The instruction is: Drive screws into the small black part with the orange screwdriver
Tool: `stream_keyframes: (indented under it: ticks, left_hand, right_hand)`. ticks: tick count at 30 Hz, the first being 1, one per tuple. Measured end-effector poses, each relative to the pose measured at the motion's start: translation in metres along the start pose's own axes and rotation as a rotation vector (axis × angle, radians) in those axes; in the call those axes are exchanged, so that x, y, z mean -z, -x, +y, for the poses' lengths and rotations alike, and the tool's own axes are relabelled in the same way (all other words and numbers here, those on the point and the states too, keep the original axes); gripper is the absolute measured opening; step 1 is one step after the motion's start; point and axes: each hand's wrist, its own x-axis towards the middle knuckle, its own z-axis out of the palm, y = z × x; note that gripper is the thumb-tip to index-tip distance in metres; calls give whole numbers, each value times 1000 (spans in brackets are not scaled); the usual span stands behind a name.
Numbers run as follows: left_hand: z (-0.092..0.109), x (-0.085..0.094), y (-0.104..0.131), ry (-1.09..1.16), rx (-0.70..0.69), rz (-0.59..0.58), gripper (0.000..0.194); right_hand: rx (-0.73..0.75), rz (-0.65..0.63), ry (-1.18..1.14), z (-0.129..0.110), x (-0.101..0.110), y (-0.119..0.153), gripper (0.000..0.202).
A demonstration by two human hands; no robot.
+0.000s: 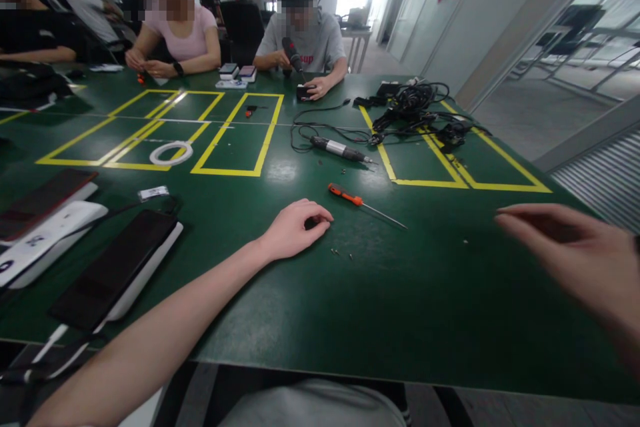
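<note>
My left hand point(297, 230) rests on the green table with its fingers curled and the thumb close to the index fingertip. Whether anything tiny sits between them is hidden. Just beyond it lies an orange-handled screwdriver point(346, 195), its shaft pointing right. Several small screws point(335, 251) are scattered on the table to the right of that hand. At the right edge, my right hand point(565, 250) is raised above the table, slightly blurred. Its thumb and fingertips come together, and nothing I can name shows in them. A tiny light speck point(465, 241) lies left of it.
A corded electric screwdriver point(340, 149) and tangled black cables point(415, 110) lie farther back. Left are phones point(115, 267) on white power banks and a white ring point(171, 153). Yellow tape point(225, 171) marks the table point(400, 320). Across it, a person point(305, 40) holds a drill.
</note>
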Motion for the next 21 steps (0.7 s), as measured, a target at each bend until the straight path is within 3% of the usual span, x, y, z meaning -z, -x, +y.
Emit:
stream_keyframes:
  ticks: [4, 7, 13, 21]
  left_hand:
    - [-1, 0, 0, -7, -2, -9, 11]
    - [-1, 0, 0, -2, -4, 1, 11]
    - [0, -1, 0, 7, 0, 3, 10]
    - [-2, -1, 0, 5, -10, 7, 11]
  right_hand:
    - [114, -574, -281, -79, -62, 22, 39]
    - [118, -765, -290, -106, -93, 27, 26]
    - [76, -780, -143, -112, -105, 23, 10]
    - [411, -665, -47, -106, -106, 35, 14]
